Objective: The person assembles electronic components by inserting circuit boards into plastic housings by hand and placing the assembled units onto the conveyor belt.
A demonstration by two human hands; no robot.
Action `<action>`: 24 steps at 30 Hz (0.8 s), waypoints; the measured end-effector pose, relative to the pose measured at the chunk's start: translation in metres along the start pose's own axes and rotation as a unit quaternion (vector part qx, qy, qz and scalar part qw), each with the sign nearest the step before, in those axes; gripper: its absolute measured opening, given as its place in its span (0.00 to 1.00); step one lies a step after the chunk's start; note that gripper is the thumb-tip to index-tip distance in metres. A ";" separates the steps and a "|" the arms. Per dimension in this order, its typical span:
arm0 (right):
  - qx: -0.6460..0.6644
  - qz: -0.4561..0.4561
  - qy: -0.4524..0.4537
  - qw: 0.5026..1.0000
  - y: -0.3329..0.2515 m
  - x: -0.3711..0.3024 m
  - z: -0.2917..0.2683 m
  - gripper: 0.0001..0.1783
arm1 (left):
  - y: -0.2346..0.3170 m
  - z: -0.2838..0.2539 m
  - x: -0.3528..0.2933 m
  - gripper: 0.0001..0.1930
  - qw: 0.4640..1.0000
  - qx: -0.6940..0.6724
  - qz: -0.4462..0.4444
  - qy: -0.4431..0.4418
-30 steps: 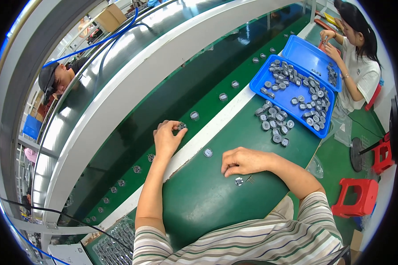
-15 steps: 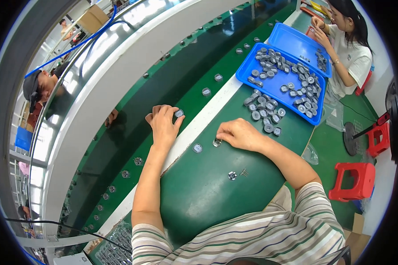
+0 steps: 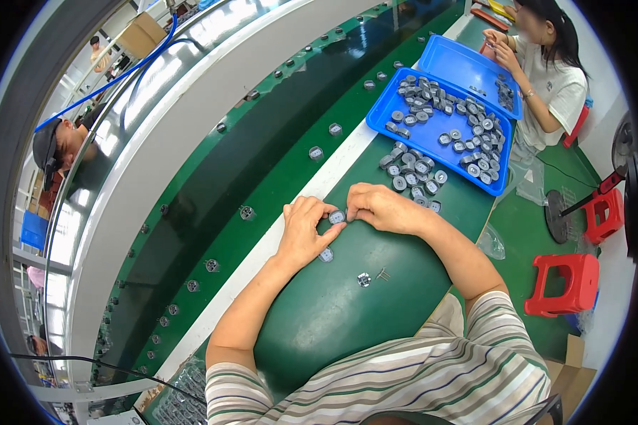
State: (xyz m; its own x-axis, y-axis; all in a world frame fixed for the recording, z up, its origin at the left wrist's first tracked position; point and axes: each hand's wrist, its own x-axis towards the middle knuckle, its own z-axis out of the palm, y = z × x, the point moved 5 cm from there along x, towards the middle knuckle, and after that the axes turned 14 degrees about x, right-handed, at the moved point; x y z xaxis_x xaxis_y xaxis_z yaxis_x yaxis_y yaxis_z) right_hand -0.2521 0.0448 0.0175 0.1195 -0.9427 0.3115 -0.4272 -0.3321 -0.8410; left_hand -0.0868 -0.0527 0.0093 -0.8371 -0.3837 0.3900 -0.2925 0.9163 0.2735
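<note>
My left hand (image 3: 306,232) is closed over the green bench, pinching a small grey rounded housing (image 3: 337,217) with a pale face between thumb and fingers. Right beside it, my right hand (image 3: 384,209) has its fingertips pressed together close to that housing; what they hold, if anything, is hidden. Another grey housing (image 3: 325,255) lies on the bench just below my left thumb. Nearer my body sit a small round part with metal contacts (image 3: 364,280) and a few thin screws or pins (image 3: 383,274).
Grey housings fill part of a blue tray (image 3: 432,145), with a loose pile (image 3: 411,170) beside it. Left of the bench runs a green conveyor (image 3: 262,234) carrying spaced parts. A co-worker (image 3: 546,85) sits at the far right. Red stools (image 3: 563,283) stand on the floor.
My left hand has come from the conveyor back over the bench, bringing a grey housing to my right hand. The metal part at my right fingertips no longer shows. Parts on the conveyor have shifted.
</note>
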 end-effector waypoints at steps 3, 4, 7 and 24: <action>-0.003 0.062 0.021 0.998 0.002 0.000 -0.002 0.05 | 0.005 -0.001 0.000 0.17 1.000 -0.008 0.016 0.005; -0.001 0.065 0.043 0.997 0.002 0.001 -0.002 0.05 | 0.004 -0.002 -0.001 0.17 1.000 -0.025 -0.008 -0.005; -0.030 0.006 0.049 0.998 0.008 0.000 -0.003 0.06 | 0.002 0.000 0.001 0.18 0.999 -0.038 -0.018 -0.012; -0.151 0.075 0.080 0.982 0.002 -0.001 -0.007 0.08 | -0.001 0.002 -0.001 0.19 0.999 -0.035 0.007 -0.034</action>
State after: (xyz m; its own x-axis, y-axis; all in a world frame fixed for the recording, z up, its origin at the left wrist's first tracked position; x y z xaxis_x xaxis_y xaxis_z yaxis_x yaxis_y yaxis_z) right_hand -0.2597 0.0451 0.0188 -0.0974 -0.9548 0.2810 -0.6782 -0.1430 -0.7208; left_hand -0.0867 -0.0534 0.0068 -0.8713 -0.3600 0.3335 -0.2495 0.9102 0.3306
